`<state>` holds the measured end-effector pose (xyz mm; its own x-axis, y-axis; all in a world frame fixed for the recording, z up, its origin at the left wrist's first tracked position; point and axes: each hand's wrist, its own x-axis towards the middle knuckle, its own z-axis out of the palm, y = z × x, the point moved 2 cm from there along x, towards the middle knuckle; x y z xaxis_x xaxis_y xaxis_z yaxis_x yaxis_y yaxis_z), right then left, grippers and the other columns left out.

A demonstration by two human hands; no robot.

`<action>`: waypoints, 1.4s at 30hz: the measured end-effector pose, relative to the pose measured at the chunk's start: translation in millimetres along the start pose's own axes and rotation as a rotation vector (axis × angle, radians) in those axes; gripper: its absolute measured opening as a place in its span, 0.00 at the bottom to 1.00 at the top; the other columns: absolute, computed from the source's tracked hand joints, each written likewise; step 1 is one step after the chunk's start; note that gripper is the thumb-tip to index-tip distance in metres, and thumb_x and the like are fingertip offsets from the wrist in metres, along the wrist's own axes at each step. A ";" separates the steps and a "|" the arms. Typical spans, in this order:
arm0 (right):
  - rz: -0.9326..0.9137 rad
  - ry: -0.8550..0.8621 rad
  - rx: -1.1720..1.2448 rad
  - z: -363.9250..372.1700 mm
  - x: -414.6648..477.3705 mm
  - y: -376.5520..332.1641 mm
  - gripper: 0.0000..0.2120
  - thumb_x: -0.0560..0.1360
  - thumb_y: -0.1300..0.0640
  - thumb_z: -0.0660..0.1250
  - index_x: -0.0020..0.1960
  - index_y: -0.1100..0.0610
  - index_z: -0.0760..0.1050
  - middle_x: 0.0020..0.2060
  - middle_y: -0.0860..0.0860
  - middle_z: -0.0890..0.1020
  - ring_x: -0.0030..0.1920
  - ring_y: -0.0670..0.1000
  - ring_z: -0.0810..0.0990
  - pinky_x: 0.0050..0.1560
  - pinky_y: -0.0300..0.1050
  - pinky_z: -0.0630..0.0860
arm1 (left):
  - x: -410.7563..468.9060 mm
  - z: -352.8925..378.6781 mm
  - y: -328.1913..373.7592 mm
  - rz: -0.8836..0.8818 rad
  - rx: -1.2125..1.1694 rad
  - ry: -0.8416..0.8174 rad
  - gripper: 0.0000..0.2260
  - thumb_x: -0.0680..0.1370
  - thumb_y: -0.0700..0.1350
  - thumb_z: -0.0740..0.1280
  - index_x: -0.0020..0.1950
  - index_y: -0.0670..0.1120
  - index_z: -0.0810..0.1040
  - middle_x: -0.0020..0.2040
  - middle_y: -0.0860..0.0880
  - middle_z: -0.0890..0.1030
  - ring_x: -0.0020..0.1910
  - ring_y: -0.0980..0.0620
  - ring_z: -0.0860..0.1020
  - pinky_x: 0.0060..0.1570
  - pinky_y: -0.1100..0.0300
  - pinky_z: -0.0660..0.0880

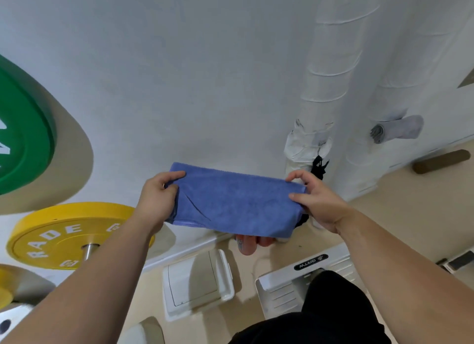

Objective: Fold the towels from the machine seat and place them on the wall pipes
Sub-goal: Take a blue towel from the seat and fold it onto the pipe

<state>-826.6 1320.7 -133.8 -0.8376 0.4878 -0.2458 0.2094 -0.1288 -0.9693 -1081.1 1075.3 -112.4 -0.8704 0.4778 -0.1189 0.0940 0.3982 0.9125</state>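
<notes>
A folded blue towel (236, 202) is stretched flat between my two hands in front of the white wall. My left hand (156, 197) grips its left end, thumb on top. At its right end my right hand (316, 200) pinches the edge. White wrapped wall pipes (331, 74) run up the wall just right of the towel. A grey towel (400, 129) lies rolled on a pipe stub further right. Something black (319, 165) hangs at the pipe joint behind my right hand.
A green weight plate (23, 135) and a yellow weight plate (64, 236) hang on the left. On the floor below sit a white lidded bin (197, 282) and a white machine base (302, 274). A red object (247, 244) shows under the towel.
</notes>
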 end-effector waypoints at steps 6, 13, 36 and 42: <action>-0.010 0.130 -0.001 3.7 -11.0 -8.0 0.19 0.79 0.70 0.62 0.37 0.53 0.82 0.36 0.51 0.80 0.36 0.48 0.77 0.32 0.36 0.71 | -18.9 24.8 -30.0 -0.239 -0.263 0.014 0.16 0.81 0.33 0.60 0.62 0.46 0.82 0.58 0.43 0.82 0.52 0.46 0.83 0.47 0.55 0.81; 0.108 0.091 -0.105 2.9 -18.4 -0.7 0.22 0.70 0.70 0.74 0.54 0.45 0.81 0.58 0.55 0.80 0.56 0.57 0.83 0.57 0.55 0.82 | -47.5 36.2 -20.8 -0.038 -0.148 0.005 0.15 0.79 0.34 0.66 0.62 0.50 0.82 0.58 0.57 0.80 0.54 0.60 0.80 0.53 0.62 0.79; -0.110 0.048 0.340 114.3 -31.2 -47.8 0.19 0.82 0.68 0.57 0.69 0.52 0.70 0.59 0.50 0.81 0.55 0.52 0.85 0.50 0.44 0.82 | -97.5 76.7 41.1 0.336 -0.207 -0.226 0.26 0.73 0.38 0.77 0.69 0.51 0.78 0.67 0.56 0.75 0.68 0.59 0.74 0.65 0.64 0.73; -0.348 0.207 -0.372 97.2 -28.8 -51.3 0.28 0.75 0.67 0.69 0.69 0.46 0.70 0.64 0.45 0.75 0.64 0.39 0.74 0.65 0.37 0.71 | -81.9 65.7 42.8 0.200 -0.246 -0.278 0.26 0.73 0.25 0.64 0.60 0.51 0.83 0.60 0.56 0.83 0.58 0.59 0.81 0.54 0.62 0.78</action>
<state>-862.2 1229.3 -76.5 -0.7807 0.6112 0.1301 0.1332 0.3662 -0.9210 -974.0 1104.7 -89.4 -0.6801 0.7331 0.0001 0.1009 0.0935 0.9905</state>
